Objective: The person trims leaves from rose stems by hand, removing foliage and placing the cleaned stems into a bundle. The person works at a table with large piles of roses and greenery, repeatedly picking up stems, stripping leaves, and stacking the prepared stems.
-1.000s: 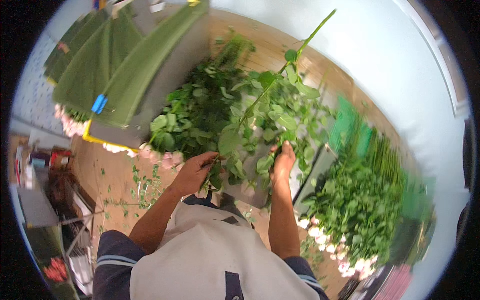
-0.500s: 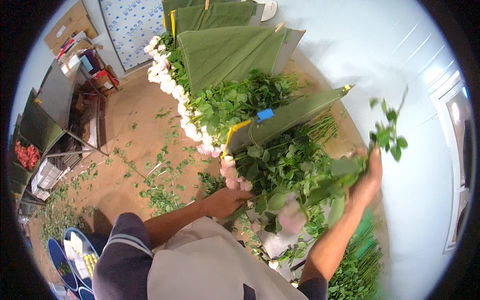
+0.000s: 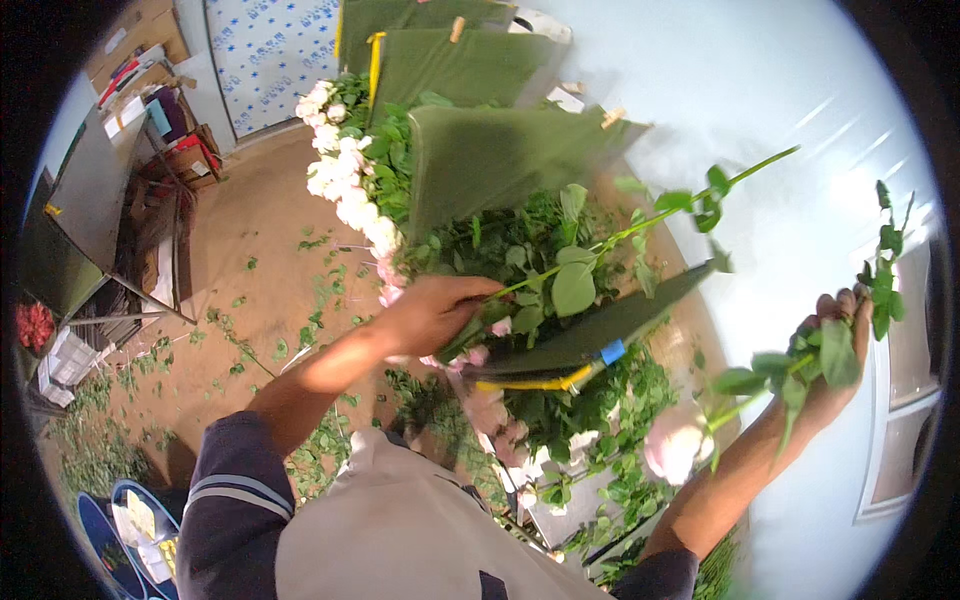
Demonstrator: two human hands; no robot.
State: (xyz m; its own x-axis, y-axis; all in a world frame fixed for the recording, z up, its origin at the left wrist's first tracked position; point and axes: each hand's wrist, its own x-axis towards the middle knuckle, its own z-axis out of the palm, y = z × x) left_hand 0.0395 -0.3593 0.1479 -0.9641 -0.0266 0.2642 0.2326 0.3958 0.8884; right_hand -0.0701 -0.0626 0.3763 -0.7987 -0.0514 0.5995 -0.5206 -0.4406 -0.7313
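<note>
My left hand (image 3: pixel 435 315) is closed on a long leafy rose stem (image 3: pixel 615 242), which slants up to the right over a bed of rose foliage (image 3: pixel 515 222). My right hand (image 3: pixel 828 398), out by the pale wall, grips a leafy rose (image 3: pixel 750 400) with a pale pink bloom (image 3: pixel 672 445) pointing down-left. Just below my left hand's stem is a tilted dark green panel (image 3: pixel 640 310) with a blue tag (image 3: pixel 612 350) and yellow edge. Behind, cream roses (image 3: pixel 355 205) line the bed beside upright green cloth dividers (image 3: pixel 500 160).
Leaf litter lies on the brown floor (image 3: pixel 245 260). At the left stand a metal rack (image 3: pixel 105 200), cardboard boxes (image 3: pixel 145 45) and blue buckets (image 3: pixel 100 530). A pale wall (image 3: pixel 760 90) with a window frame (image 3: pixel 890 470) runs along the right. Below lie more cut stems (image 3: pixel 640 400).
The view has turned left. Since half a second ago my left hand has risen with a stem, my right hand has moved rightward with the rose, and the tagged panel has tipped lower.
</note>
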